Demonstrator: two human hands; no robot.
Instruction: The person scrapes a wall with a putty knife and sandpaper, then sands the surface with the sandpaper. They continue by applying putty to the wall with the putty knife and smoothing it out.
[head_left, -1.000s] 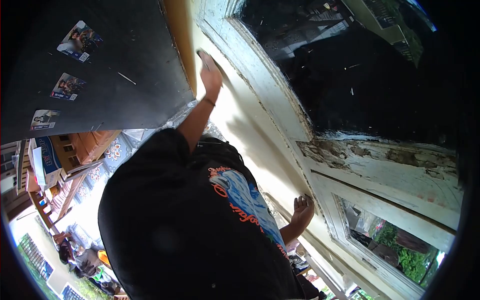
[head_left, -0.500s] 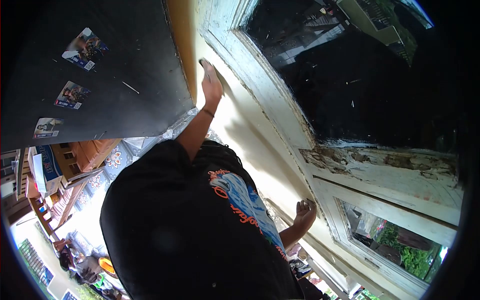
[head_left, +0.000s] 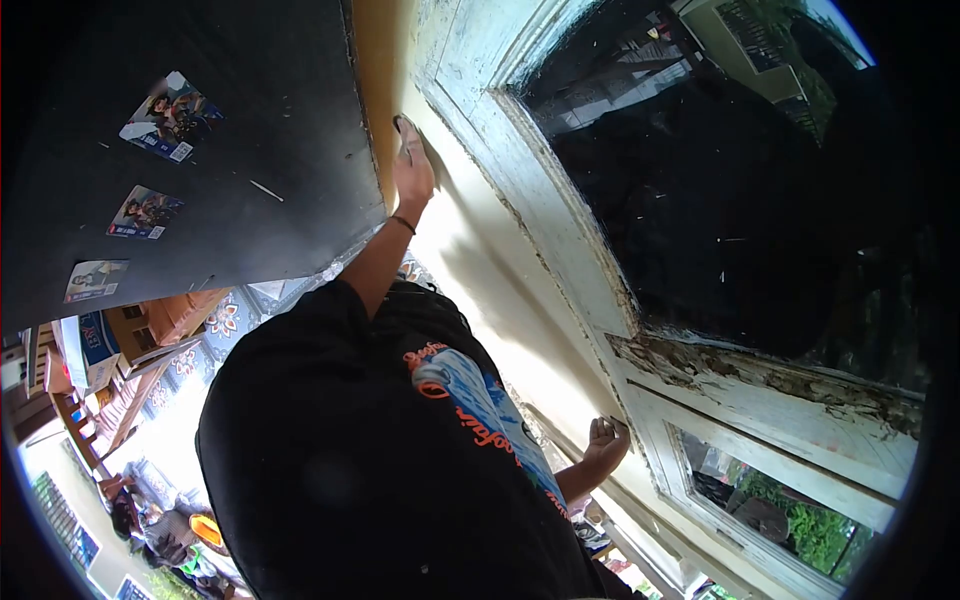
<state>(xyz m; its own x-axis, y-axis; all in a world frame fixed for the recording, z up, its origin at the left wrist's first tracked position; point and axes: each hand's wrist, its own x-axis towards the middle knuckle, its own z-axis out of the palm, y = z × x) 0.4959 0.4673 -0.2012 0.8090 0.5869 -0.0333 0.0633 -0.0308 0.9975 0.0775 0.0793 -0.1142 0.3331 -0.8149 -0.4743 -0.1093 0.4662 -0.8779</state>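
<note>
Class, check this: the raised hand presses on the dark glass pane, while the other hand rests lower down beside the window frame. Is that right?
No. The head view shows the raised hand pressing on the cream wall, between the dark board and the peeling window frame, not on the glass pane. The other hand does rest lower down beside the frame.

The wall [head_left: 470, 260] lies between the stickered board [head_left: 250, 120], left, and the window frame [head_left: 560, 210], right.
</note>
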